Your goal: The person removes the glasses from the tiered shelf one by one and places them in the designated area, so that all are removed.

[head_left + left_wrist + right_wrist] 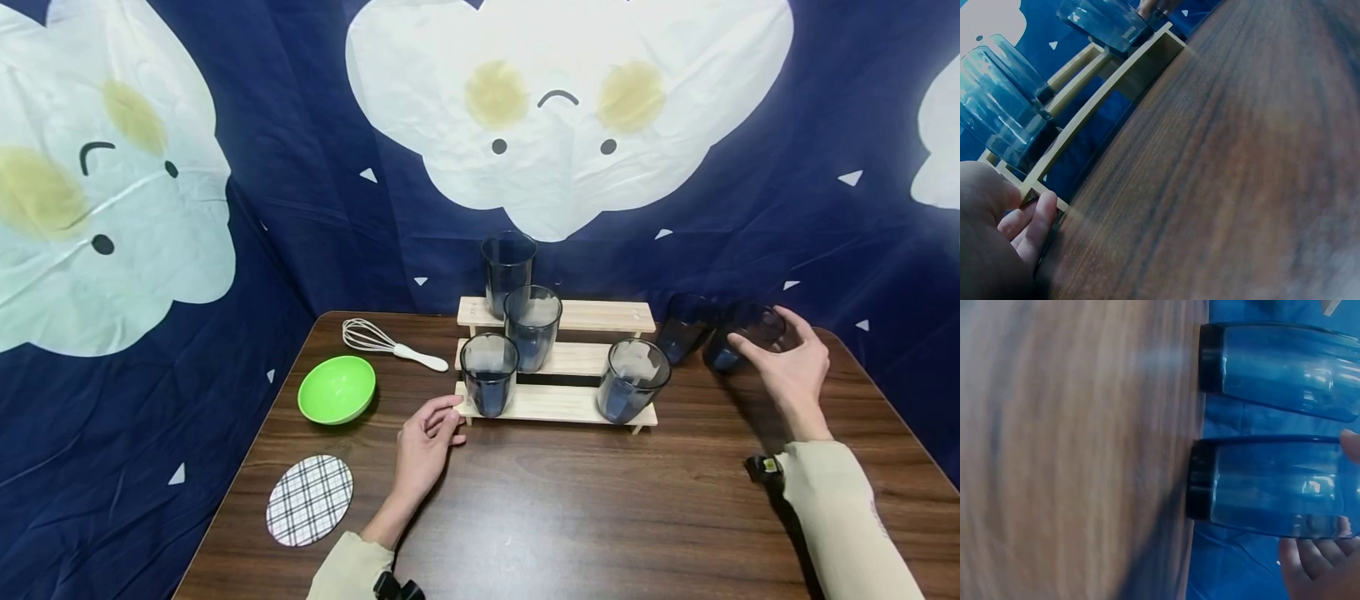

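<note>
My right hand (pixel 797 371) grips a dark tinted glass (pixel 742 333) near its rim, thumb on one side and fingers on the other. In the right wrist view this glass (pixel 1266 487) is upright, its base right at the tabletop, beside a second matching glass (pixel 1279 369). At the lower left end of a three-tier wooden rack (pixel 555 403), my left hand (pixel 423 442) pinches the corner of the bottom step. On the rack stand more tinted glasses: one on the top tier (pixel 508 271), one on the middle (pixel 532 329), and two on the bottom, left (pixel 489 375) and right (pixel 633 379).
Left of the rack lie a white-handled whisk (pixel 390 343), a green bowl (pixel 337 390) and a checked oval mat (pixel 310 501). Everything rests on a dark wooden table (pixel 570 508). A blue cloth with white clouds (pixel 300 150) hangs close behind and along the left side.
</note>
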A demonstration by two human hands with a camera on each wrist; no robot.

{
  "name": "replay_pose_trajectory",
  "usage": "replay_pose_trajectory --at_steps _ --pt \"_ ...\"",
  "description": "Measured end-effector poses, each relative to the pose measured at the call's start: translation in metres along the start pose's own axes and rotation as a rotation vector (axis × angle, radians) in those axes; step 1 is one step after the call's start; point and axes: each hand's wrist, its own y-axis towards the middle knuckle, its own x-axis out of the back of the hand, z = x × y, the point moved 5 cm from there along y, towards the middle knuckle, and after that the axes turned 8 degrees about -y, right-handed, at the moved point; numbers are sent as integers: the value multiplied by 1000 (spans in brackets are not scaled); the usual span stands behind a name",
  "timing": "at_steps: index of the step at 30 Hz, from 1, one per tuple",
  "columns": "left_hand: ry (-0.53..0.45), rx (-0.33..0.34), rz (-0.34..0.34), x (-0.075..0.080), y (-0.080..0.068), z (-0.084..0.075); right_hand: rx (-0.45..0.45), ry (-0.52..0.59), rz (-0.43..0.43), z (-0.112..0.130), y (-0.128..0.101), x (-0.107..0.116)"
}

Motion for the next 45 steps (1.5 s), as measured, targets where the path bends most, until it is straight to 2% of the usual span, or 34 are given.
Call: replay_pose_trajectory --at_steps 13,15,18,22,28,33,39,45 --pt "12 2 2 0 1 2 2 -220 86 -1 -5 3" --pt "14 3 2 0 1 2 19 -243 72 2 -8 5" --pt "10 8 3 0 0 2 104 -239 12 9 -13 9" --pt "3 10 4 0 -1 2 224 -198 -83 23 -20 14" --pt "6 9 -1 1 -1 1 315 -105 -144 45 -32 18" --pt "7 4 0 0 -1 2 395 34 -130 68 -47 16" --pt "4 4 1 -1 -1 1 508 186 -77 113 -78 15" --pt "-2 2 3 -1 0 -1 569 261 -12 137 -97 11"
